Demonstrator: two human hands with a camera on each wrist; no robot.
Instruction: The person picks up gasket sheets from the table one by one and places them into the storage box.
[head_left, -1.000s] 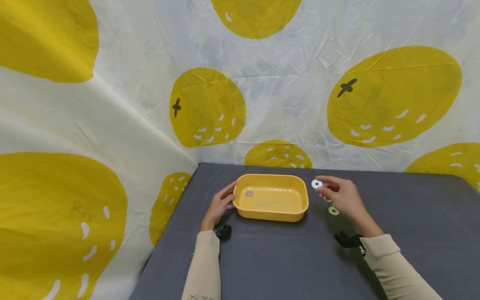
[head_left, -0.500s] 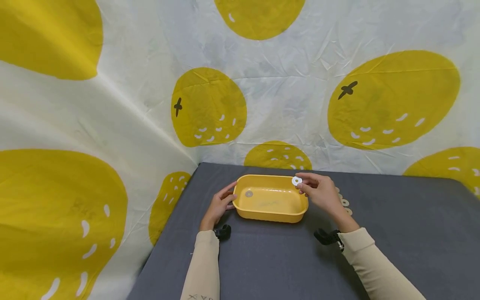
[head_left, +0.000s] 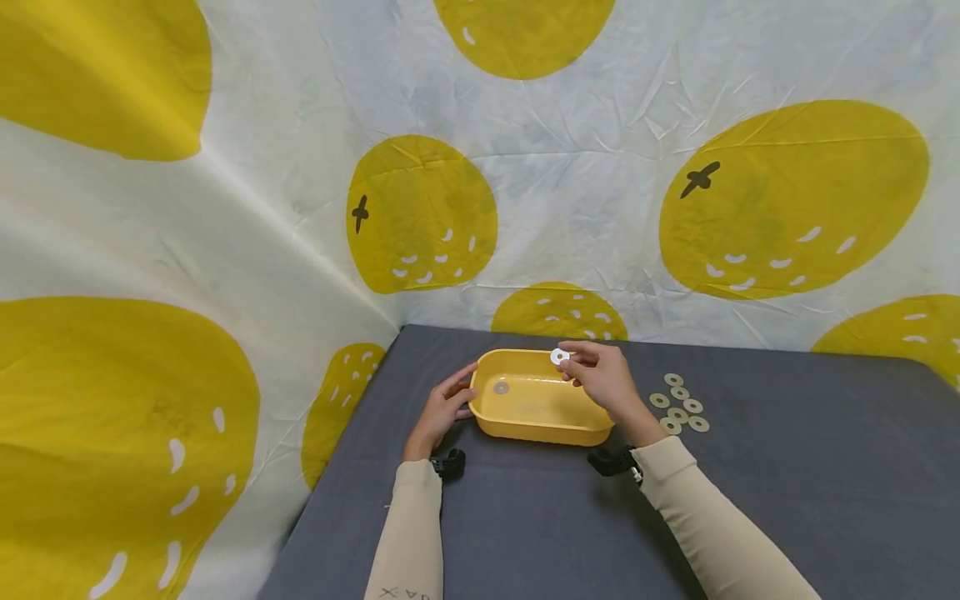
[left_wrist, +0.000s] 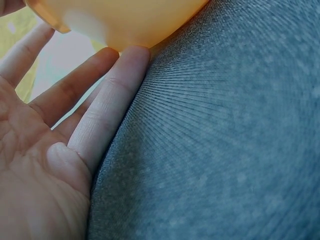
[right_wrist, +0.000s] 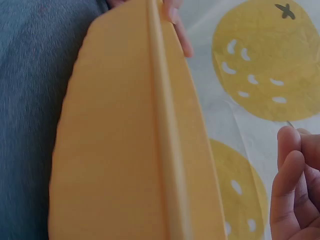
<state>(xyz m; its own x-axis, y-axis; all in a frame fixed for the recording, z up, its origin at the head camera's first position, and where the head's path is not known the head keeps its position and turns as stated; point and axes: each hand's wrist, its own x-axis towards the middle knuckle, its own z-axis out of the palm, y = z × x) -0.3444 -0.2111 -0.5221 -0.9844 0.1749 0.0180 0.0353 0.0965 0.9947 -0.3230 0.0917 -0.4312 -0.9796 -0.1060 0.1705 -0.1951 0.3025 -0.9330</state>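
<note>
A yellow plastic tub (head_left: 543, 432) stands on the table, one flat washer (head_left: 501, 387) lying inside near its left end. My left hand (head_left: 441, 414) holds that end, thumb over the rim and extended fingers (left_wrist: 102, 117) against the outer wall. Above the tub's right half, my right hand (head_left: 606, 379) pinches a pale washer (head_left: 559, 357) between thumb and fingertips. From the right wrist, only the thin edge of that washer shows beside the fingers (right_wrist: 287, 175). Several more washers (head_left: 677, 413) lie loosely grouped to the right of the tub, some overlapping.
A dark grey cloth covers the table (head_left: 525, 525). Close behind it and along its left side hangs a white curtain (head_left: 570, 208) printed with yellow fruit. A black wrist strap (head_left: 448, 464) sits on each arm.
My right hand has carried the pinched washer leftward from beside the tub to above it, uncovering the washers on the table. My left hand has kept its place on the tub.
</note>
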